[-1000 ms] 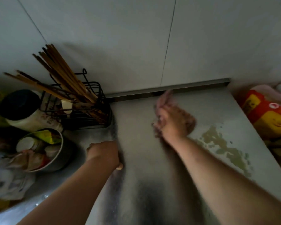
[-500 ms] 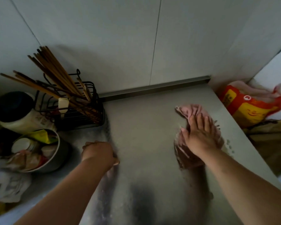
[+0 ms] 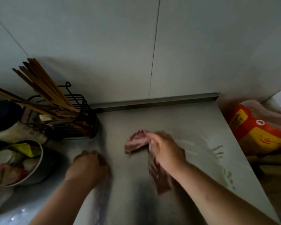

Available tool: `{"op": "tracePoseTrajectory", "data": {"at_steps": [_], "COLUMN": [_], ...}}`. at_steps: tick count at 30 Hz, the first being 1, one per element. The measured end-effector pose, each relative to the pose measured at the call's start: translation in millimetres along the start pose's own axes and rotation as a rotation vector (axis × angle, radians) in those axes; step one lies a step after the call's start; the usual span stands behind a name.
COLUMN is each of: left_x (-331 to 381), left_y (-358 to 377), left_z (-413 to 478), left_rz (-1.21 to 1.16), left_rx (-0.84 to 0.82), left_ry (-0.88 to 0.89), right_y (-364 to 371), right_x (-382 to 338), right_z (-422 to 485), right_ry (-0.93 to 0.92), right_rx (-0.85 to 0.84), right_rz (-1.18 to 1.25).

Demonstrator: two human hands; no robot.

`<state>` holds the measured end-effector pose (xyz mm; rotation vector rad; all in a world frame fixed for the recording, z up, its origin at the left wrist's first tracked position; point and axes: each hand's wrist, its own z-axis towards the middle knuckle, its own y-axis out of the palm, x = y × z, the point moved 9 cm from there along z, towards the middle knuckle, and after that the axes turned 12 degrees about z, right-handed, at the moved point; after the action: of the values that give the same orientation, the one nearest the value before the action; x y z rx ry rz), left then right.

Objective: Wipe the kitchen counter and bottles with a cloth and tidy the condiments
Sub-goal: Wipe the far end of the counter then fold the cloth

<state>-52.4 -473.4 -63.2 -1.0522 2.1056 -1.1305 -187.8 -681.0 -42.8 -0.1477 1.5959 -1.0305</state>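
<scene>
**Kitchen counter, head view: hands, cloth and surrounding stock**

1. Right hand (image 3: 166, 154): the forearm enters from the lower right and reaches diagonally up and left across the steel counter (image 3: 177, 118). The back of the hand faces up and the fingers point toward the left. It rests on the cloth. Motion blur hides whether the fingers lie flat on the fabric or bunch it.

2. Cloth (image 3: 135, 142): pink and crumpled, lying on the middle of the counter. One part sticks out to the left of the right hand's fingertips. A darker part trails back under the palm and wrist toward the person.

3. Left hand (image 3: 88, 166): the forearm comes in from the lower left. The knuckles are up and the fingers are curled under, planted on the counter left of the cloth and apart from it. Nothing shows in its grasp.

4. Wet streaks (image 3: 217, 151): pale smears and droplets near the counter's right edge.

5. Wire rack (image 3: 75, 127): black, at the back left, against the wall. It holds a fan of wooden chopsticks (image 3: 44, 88) leaning left.

6. White jar (image 3: 15, 132): has a dark lid and stands left of the rack.

7. Metal bowl (image 3: 39, 168): near left, filled with sachets and small tubs.

8. Red-and-yellow bag (image 3: 256, 137): beyond the counter's right edge.
</scene>
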Motion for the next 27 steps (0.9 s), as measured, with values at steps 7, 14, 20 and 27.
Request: {"op": "tracePoseTrajectory", "data": {"at_steps": [7,14,20,27], "left_x": [42,58,61,70], "left_y": [-3,-5,-10,-14], "left_z": [25,34,27,22], "left_rz": [0.083,0.232,0.256,0.331], "left_rx": [-0.004,-0.028,-0.062,-0.096], "left_ry": [-0.019,0.057,0.022,0.039], "right_y": [47,26,-75,-125], "right_x": [-50,24,128,183], "right_z": [116,108,83,79], "right_ry": [-0.25,-0.23,0.244,0.764], "right_rx": [-0.249,-0.19,-0.051,0.072], "right_rz": [-0.316,-0.422,-0.496,-0.35]}}
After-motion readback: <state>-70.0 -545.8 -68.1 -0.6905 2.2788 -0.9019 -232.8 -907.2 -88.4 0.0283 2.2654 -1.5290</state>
